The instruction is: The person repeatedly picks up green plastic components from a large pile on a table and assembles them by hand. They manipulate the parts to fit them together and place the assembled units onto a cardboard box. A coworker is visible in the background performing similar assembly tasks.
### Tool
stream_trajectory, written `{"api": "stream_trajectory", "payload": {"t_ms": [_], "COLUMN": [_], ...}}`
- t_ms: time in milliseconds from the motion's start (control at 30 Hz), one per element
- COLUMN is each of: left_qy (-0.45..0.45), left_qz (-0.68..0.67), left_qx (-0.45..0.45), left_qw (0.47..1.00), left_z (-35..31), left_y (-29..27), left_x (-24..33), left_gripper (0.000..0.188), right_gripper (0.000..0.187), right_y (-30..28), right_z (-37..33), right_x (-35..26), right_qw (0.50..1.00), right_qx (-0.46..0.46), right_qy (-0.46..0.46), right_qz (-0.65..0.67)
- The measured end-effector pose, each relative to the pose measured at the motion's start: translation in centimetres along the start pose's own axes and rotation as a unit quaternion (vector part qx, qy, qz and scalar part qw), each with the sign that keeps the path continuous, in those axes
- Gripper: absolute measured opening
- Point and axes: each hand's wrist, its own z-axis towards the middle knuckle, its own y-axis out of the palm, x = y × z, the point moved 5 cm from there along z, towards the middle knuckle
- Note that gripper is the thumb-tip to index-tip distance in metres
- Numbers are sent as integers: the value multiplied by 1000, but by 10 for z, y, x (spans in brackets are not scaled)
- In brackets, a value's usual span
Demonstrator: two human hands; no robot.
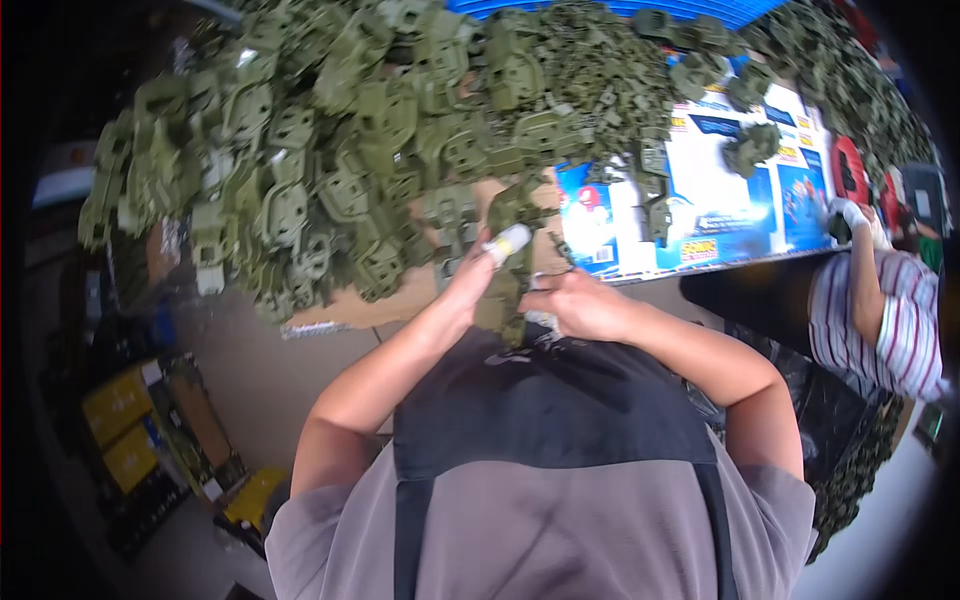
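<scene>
In front of my apron I hold an olive-green moulded plastic part (514, 275), long and upright in the picture. My left hand (474, 272) grips its left side, with a white and yellow wrap (508, 243) around a finger or thumb. My right hand (580, 303) is closed at the part's right edge, fingers curled inward. Whatever those right fingers pinch is too small and blurred to make out. Just beyond my hands lies a large heap of similar green plastic parts (350, 150).
Brown cardboard (370, 300) and printed blue-and-white sheets (720, 200) cover the table. A blue crate (620, 8) stands at the far side. At right, a person in a striped shirt (875, 320) works beside red objects (850, 170). Yellow boxes (120, 425) sit at lower left.
</scene>
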Motion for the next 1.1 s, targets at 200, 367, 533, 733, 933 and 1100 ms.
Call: {"api": "stream_trajectory", "payload": {"t_ms": [200,367,533,733,933,1100], "left_qy": [-3,110,191,305,338,383], "left_qz": [-98,-110,-64,69,55,152], "left_qx": [-24,-60,-124,-68,-18,3], "left_qw": [995,986,972,947,939,911], "left_z": [24,40,33,28,12,13], "left_y": [-30,-30,-19,17,18,9], "left_x": [1,44,59,50,53,61], "left_gripper": [46,42,50,53,91,94], "right_gripper": [43,93,67,64,65,64], "right_y": [-43,-4,-6,-37,-43,-39], "right_z": [-22,-114,-124,-41,-30,-26], "right_x": [42,195,183,47,22,18], "right_qw": [946,835,794,860,894,892], "right_qx": [110,361,485,383,361,383], "right_qy": [40,410,290,161,157,125], "right_qz": [302,-66,221,297,212,207]}}
